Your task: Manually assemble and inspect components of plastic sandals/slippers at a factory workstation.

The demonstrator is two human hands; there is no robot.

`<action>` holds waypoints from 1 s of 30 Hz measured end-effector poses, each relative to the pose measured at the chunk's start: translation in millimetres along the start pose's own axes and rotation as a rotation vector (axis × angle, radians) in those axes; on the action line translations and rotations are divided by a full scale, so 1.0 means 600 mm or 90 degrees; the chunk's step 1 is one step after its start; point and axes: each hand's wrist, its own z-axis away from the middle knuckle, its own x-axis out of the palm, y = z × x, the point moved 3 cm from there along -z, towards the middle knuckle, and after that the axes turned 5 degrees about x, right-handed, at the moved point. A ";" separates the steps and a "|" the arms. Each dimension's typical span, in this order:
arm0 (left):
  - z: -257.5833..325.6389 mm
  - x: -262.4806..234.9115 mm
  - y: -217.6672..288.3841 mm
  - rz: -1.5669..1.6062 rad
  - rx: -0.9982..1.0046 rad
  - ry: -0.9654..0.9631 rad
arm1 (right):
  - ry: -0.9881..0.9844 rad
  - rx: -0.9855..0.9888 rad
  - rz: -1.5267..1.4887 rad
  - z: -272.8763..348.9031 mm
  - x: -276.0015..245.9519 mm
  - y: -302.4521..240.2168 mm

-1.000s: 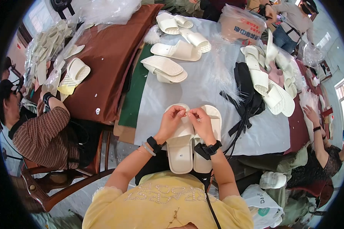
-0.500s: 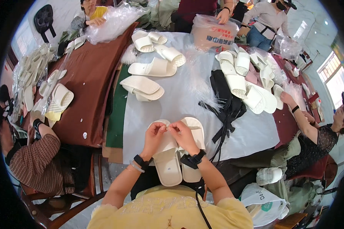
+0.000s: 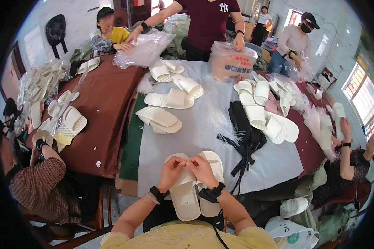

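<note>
A pale grey sheet (image 3: 191, 133) covers the middle desk in a busy room, beside a desk spread with brown cloth (image 3: 97, 112). At the near edge, just in front of the person, a pair of cream flat-soled slippers with broad straps (image 3: 185, 207) lies side by side, their near ends reaching past the sheet. The left hand (image 3: 173, 170) and right hand (image 3: 202, 171) meet above the pair, fingertips pinched and close together — whether they grip something small, I cannot tell. Farther off, to the left, lie loose cream slippers with textured soles (image 3: 170, 99); to the right, a tangle of black fabric straps (image 3: 242, 128) rests beside a heap of cream slippers (image 3: 255, 110). At the far end — a clear plastic bag with printing (image 3: 232, 66), gripped by a co-worker's hand (image 3: 239, 42).
</note>
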 end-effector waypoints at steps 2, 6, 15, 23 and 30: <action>0.003 -0.001 -0.001 -0.012 0.005 0.007 | 0.007 0.006 -0.001 0.003 -0.002 -0.007; 0.011 0.000 -0.007 -0.018 0.009 0.003 | -0.009 0.016 0.006 0.007 -0.005 -0.006; -0.002 0.002 -0.007 0.072 0.043 0.089 | 0.020 0.002 -0.001 -0.006 -0.003 -0.005; -0.003 0.004 -0.004 0.014 0.008 0.042 | 0.008 -0.025 -0.014 -0.011 0.003 0.004; 0.015 0.008 0.016 0.027 0.032 0.099 | 0.019 0.036 -0.113 -0.007 -0.037 0.002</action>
